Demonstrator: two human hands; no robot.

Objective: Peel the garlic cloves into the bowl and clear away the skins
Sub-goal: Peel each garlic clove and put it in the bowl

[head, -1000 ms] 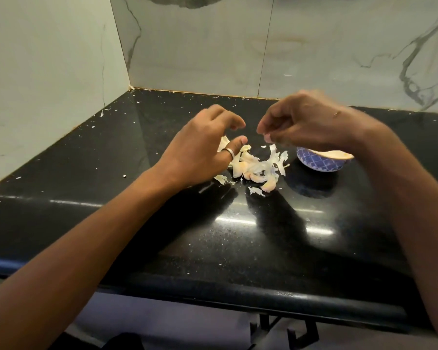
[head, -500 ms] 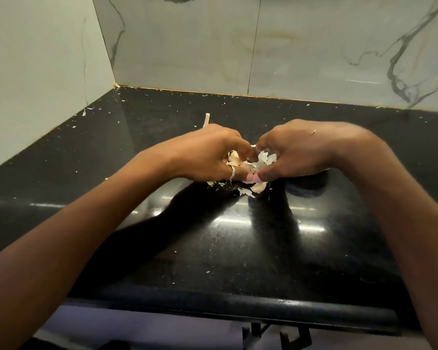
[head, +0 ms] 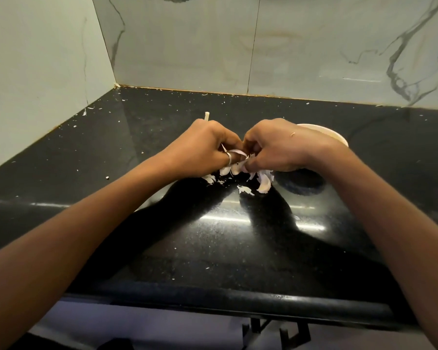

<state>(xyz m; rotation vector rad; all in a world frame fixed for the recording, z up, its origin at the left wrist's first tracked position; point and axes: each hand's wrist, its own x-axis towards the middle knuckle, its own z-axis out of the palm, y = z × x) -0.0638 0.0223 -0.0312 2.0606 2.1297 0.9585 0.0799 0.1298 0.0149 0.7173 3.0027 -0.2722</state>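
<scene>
Wear-wise, you've got one ring (head: 228, 157) showing: a plain, slim silver band on your left hand (head: 208, 147), on what looks like the thumb, right beside the pinch. Both forearms (head: 111, 223) are bare from the grip all the way back to the frame edge. Your right hand (head: 281, 147) has a tiny pale sliver (head: 293, 134) stuck on its back, just behind the knuckles.

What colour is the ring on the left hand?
Silver. The ring on the left hand shows best in the head view.
</scene>
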